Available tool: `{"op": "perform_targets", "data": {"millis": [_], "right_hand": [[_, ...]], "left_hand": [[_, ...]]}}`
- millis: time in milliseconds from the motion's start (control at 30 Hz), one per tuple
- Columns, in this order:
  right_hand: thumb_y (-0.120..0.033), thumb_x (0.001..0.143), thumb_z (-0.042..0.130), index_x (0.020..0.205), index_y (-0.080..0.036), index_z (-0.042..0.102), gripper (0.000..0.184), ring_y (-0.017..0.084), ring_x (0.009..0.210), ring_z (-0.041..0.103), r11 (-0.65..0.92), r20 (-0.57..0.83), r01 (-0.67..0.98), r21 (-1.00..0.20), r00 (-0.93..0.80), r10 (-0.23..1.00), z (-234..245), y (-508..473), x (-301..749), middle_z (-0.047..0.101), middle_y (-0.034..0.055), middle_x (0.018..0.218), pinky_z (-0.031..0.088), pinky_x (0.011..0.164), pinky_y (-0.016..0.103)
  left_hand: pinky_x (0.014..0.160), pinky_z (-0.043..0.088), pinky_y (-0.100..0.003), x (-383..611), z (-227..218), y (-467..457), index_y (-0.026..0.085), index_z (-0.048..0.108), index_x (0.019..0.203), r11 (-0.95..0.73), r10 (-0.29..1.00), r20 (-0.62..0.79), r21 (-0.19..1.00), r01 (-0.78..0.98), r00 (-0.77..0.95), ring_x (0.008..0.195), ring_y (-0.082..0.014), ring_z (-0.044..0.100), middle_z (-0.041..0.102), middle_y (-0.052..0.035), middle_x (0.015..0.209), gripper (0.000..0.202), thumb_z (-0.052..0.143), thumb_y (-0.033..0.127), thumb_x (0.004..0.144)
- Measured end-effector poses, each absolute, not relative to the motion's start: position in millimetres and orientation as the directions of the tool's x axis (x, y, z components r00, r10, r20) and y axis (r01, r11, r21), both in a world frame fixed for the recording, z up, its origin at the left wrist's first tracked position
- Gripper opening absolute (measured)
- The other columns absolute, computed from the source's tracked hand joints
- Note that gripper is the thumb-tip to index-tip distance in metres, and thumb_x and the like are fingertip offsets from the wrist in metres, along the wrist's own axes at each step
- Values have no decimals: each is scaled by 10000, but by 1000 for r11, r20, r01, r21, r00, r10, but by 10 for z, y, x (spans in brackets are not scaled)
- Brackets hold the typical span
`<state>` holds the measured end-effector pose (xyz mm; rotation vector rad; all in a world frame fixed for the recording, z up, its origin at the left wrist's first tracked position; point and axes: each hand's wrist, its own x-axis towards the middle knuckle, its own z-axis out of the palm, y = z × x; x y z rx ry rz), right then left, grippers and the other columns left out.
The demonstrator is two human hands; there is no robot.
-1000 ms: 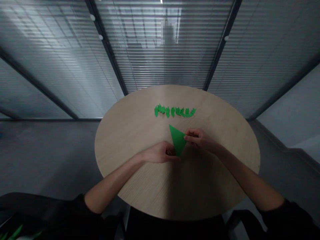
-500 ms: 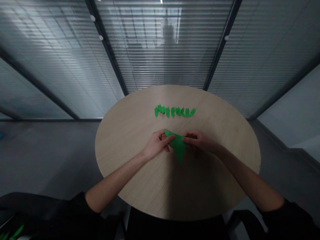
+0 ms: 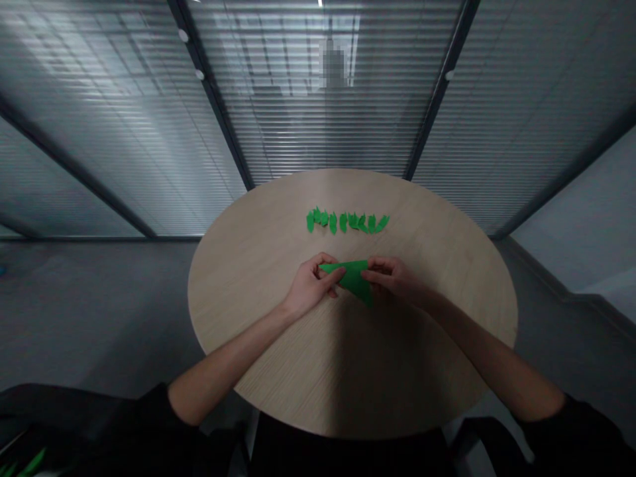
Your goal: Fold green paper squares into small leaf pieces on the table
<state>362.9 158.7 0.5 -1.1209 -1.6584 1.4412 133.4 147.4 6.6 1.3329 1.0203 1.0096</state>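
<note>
A folded sheet of green paper [image 3: 356, 277] is held up between both my hands, over the middle of the round table. My left hand [image 3: 314, 281] pinches its left corner, thumb on the near face and fingers behind. At the right edge, my right hand [image 3: 390, 277] grips the paper between thumb and curled fingers. The paper forms a triangle with a long upper edge and a point hanging down at the right. Beyond my hands, small green folded paper pieces [image 3: 342, 222] lie in a row on the table. Their exact folds are too small to make out.
The round wooden table [image 3: 278, 371] stands before me, with my shadow across its near part. Glass partitions with blinds [image 3: 328, 132] rise behind it. Green pieces [image 3: 34, 462] show at the lower left beside a dark chair [image 3: 64, 397].
The green paper has turned in my hands: its lower point has swung up and to the right, and its upper edge is now nearly level. Both hands have stayed almost in place.
</note>
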Motion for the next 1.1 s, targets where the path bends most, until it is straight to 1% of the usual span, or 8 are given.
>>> {"op": "perform_targets", "data": {"millis": [100, 300, 400, 500, 567, 767, 933, 1100], "right_hand": [[-605, 805, 748, 803, -195, 638, 425, 113, 548, 499, 34, -41, 174, -984, -407, 913, 0, 1593, 3628, 554, -23, 639, 376, 503, 244], [-596, 821, 710, 782, -206, 611, 405, 114, 576, 462, 84, 15, 188, -979, -340, 940, 66, 1581, 3604, 516, -26, 671, 350, 513, 250], [-611, 808, 710, 778, -207, 596, 420, 108, 565, 437, 82, 13, 200, -976, -324, 946, 87, 1577, 3594, 493, -35, 664, 329, 502, 249], [-626, 804, 707, 781, -210, 594, 431, 102, 544, 405, 86, 21, 202, -976, -303, 953, 82, 1585, 3591, 484, -38, 654, 306, 484, 249], [-631, 801, 707, 780, -214, 593, 433, 107, 545, 411, 86, 23, 203, -975, -294, 956, 70, 1595, 3593, 482, -36, 647, 307, 481, 252], [-635, 813, 699, 809, -215, 605, 430, 115, 546, 438, 75, 9, 218, -973, -289, 957, 33, 1607, 3593, 496, -34, 645, 314, 472, 254], [-630, 823, 705, 811, -220, 587, 427, 95, 506, 413, 57, -4, 187, -981, -313, 950, 4, 1600, 3585, 491, -46, 638, 311, 451, 248], [-614, 821, 716, 797, -208, 601, 422, 98, 523, 445, 82, 13, 196, -977, -330, 944, -8, 1602, 3592, 508, -40, 641, 332, 462, 243]], "left_hand": [[466, 513, -189, 1343, 93, 1461, 160, 583, 890, 13, 956, -5, 1000, -26, 294, 494, -107, 651, 731, -22, 676, 363, 816, 427, 812], [490, 538, -196, 1352, 82, 1466, 162, 564, 881, 30, 938, -8, 998, -60, 345, 563, -123, 687, 723, -26, 712, 365, 822, 411, 812], [482, 546, -203, 1355, 62, 1470, 162, 562, 944, 16, 941, 9, 997, -74, 339, 573, -130, 698, 708, -13, 744, 385, 817, 421, 817], [459, 540, -200, 1359, 53, 1464, 170, 561, 1048, -33, 953, 60, 995, -94, 298, 590, -135, 710, 687, 1, 806, 421, 811, 422, 822], [456, 529, -189, 1361, 56, 1453, 173, 562, 1078, -65, 959, 85, 995, -82, 269, 596, -126, 707, 679, 1, 832, 416, 801, 410, 833], [476, 522, -178, 1363, 70, 1432, 172, 591, 1017, -114, 961, 110, 994, 0, 252, 618, -119, 694, 682, -16, 833, 338, 774, 401, 851], [490, 528, -186, 1364, 71, 1430, 165, 609, 988, -138, 960, 128, 990, 20, 249, 573, -93, 632, 661, -2, 795, 309, 781, 373, 838], [490, 540, -190, 1374, 74, 1436, 159, 611, 1017, -119, 966, 117, 993, -4, 229, 588, -86, 618, 650, -9, 859, 348, 799, 362, 806]]}}
